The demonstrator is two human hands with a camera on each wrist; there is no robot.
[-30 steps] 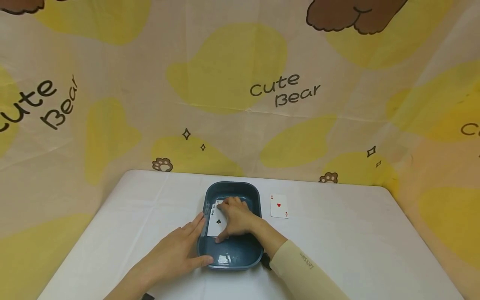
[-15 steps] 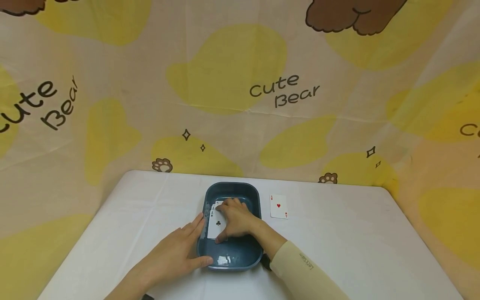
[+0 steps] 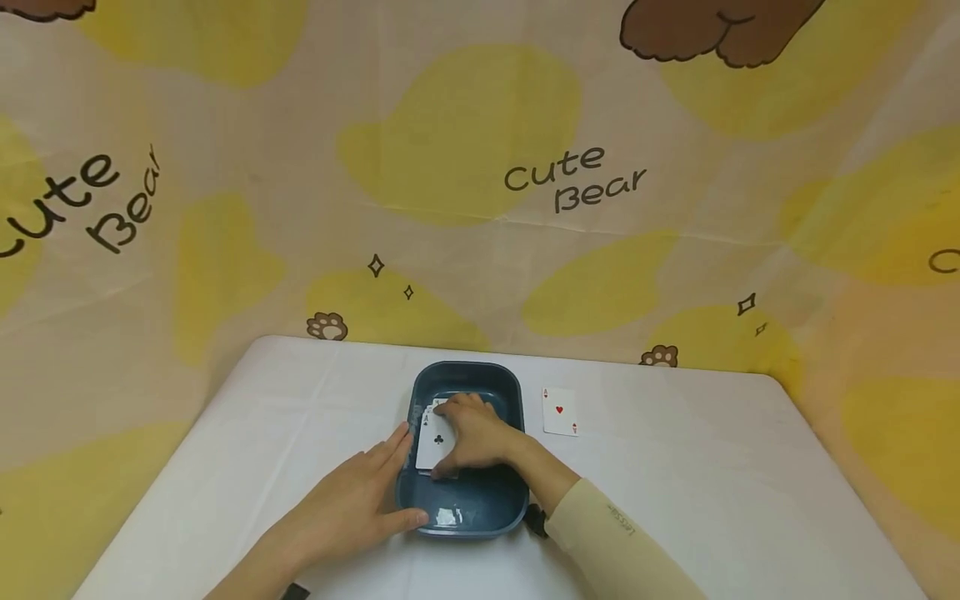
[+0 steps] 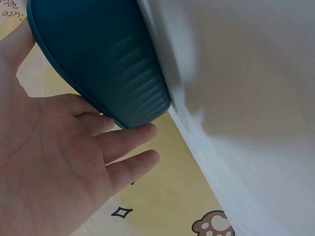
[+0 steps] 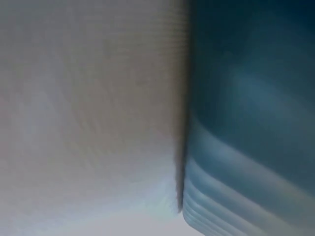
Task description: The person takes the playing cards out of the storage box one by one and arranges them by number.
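A dark blue plastic basin (image 3: 465,532) holds overlapping white playing cards, with an ace of clubs (image 3: 429,450) on top. Over these cards is my right hand (image 3: 476,435), its thumb at the near edge and fingers at the far edge, pinching the ace of clubs; it covers the card's right side. My left hand (image 3: 363,496) rests against the basin's left side, fingers mostly straight and thumb by the near left rim. The left wrist view shows those fingertips along the wall of the basin (image 4: 98,54). In the right wrist view only the outside of the basin (image 5: 246,123) and cloth appear.
An ace of hearts (image 3: 560,412) lies face up on the white table (image 3: 697,475), right of the basin. Behind and beside the table hangs a yellow-patterned cloth (image 3: 465,275) printed with "Cute Bear".
The ace of clubs has slid slightly away from me, and the edge of a card beneath shows below it. The left hand keeps its place at the basin.
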